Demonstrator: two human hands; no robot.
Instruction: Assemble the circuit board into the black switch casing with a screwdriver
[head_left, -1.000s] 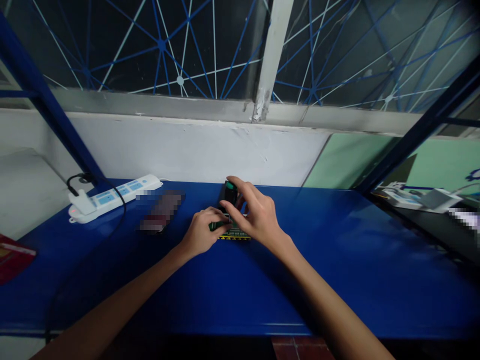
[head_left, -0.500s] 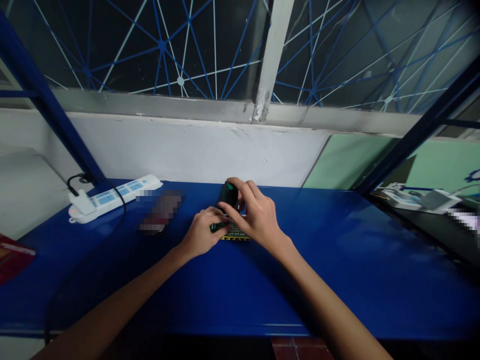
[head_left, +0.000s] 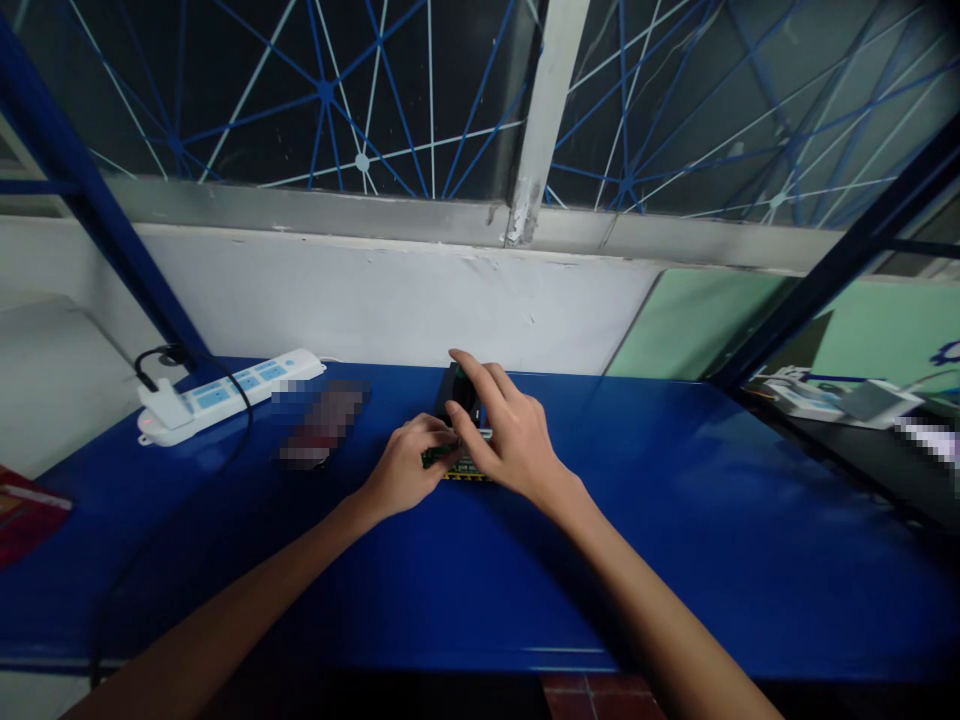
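Observation:
A green circuit board (head_left: 466, 467) with yellow marks along its near edge lies on the blue table, partly under my hands. My left hand (head_left: 409, 462) pinches the board's left side between thumb and fingers. On the board's far side stands a black, box-shaped part (head_left: 450, 392); its kind is not clear. My right hand (head_left: 517, 430) hovers just over and beside this part, thumb and forefinger apart with a gap between them. Its other fingers are partly hidden, as is the right end of the board.
At the left stand a white power strip (head_left: 225, 390) with a plugged-in charger (head_left: 163, 405) and a black cable (head_left: 247, 420). A blurred flat object (head_left: 322, 425) lies left of my hands. A red item (head_left: 30, 515) sits at the left edge, electronics (head_left: 840, 395) at the right.
My right thumb and forefinger have spread and lifted off the black part, which now stands by the board without their grip. The left hand stays in place on the board.

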